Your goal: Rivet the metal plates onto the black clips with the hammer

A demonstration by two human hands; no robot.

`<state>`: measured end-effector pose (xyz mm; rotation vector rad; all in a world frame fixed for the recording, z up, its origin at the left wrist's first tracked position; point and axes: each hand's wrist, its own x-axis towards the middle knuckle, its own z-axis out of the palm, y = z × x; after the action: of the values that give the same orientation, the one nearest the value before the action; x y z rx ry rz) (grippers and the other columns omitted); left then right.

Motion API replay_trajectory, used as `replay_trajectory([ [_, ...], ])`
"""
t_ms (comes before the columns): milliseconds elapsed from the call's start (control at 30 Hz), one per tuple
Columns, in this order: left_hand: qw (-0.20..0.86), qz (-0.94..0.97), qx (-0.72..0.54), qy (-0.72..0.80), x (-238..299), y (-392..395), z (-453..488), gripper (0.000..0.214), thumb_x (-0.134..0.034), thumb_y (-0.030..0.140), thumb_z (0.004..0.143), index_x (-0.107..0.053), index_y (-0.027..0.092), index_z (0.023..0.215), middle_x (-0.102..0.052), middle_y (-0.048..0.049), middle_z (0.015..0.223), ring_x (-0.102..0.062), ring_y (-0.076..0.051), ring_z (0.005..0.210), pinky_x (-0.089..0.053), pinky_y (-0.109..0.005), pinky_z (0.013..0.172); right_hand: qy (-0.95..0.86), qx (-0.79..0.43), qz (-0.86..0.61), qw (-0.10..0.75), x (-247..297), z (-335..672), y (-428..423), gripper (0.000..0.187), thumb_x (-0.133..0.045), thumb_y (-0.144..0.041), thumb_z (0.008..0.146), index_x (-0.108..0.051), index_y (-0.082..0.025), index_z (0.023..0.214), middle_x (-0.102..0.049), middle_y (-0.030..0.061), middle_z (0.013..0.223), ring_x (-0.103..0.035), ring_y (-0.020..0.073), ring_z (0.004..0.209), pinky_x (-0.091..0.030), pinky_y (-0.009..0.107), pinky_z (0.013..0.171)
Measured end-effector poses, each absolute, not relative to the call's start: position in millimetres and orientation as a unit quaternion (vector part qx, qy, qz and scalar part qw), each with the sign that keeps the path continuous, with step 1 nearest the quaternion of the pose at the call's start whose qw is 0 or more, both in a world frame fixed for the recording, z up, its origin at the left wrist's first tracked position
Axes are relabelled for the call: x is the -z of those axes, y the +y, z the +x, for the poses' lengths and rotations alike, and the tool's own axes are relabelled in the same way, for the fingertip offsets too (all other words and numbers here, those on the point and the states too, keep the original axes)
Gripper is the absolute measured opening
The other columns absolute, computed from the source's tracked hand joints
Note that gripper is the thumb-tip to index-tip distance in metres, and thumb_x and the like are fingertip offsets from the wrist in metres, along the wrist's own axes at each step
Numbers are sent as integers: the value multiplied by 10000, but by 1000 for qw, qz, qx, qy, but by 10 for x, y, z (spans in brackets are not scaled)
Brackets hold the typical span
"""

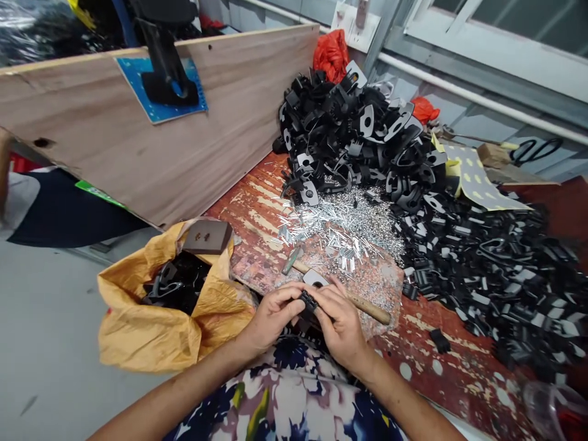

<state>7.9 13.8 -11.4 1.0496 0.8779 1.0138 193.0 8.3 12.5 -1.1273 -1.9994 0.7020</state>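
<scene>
Pinching a black clip (309, 304) between the fingers of my left hand (271, 315) and right hand (342, 324), both clamped on it; a hammer (372, 310) lies just beyond them on the desk (459, 367).

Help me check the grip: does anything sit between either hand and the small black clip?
Nothing visible does. The left hand and the right hand both pinch the black clip directly between their fingertips. The hammer lies on the table just past them, not between.
</scene>
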Motion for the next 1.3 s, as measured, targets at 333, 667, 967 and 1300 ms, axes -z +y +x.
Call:
replay_trajectory([
  [333,753,350,-410,377,113,190,88,278,-762,429,860,-765,152,834,-668,-68,983,-540,-102,639,-478,-206,532,-779,-345,-426,303,-271,2044,251,324,-545,-227,1002,-703,-302,1275,-738,14,914,-656,186,840,-533,409,895],
  [667,765,281,-409,411,-23,213,124,338,-898,402,707,-683,141,702,-540,14,749,-551,-98,628,-605,-233,569,-776,-77,-601,176,-127,2764,773,157,-594,-197,932,-719,-193,1027,-701,86,968,-641,230,909,-518,362,832],
  [967,739,299,-407,446,22,179,195,331,-899,426,695,-726,144,707,-580,2,753,-567,-106,650,-609,-215,570,-635,-189,-609,436,-116,3093,787,202,-644,-294,899,-770,-224,1041,-788,56,1036,-726,219,958,-559,392,933],
  [1300,720,321,-402,467,51,169,231,391,-928,483,631,-734,150,695,-587,12,734,-600,-110,630,-622,-222,588,-639,-252,-595,419,-66,3156,675,376,-524,-269,985,-649,-256,1339,-786,53,1084,-735,187,875,-571,373,869],
])
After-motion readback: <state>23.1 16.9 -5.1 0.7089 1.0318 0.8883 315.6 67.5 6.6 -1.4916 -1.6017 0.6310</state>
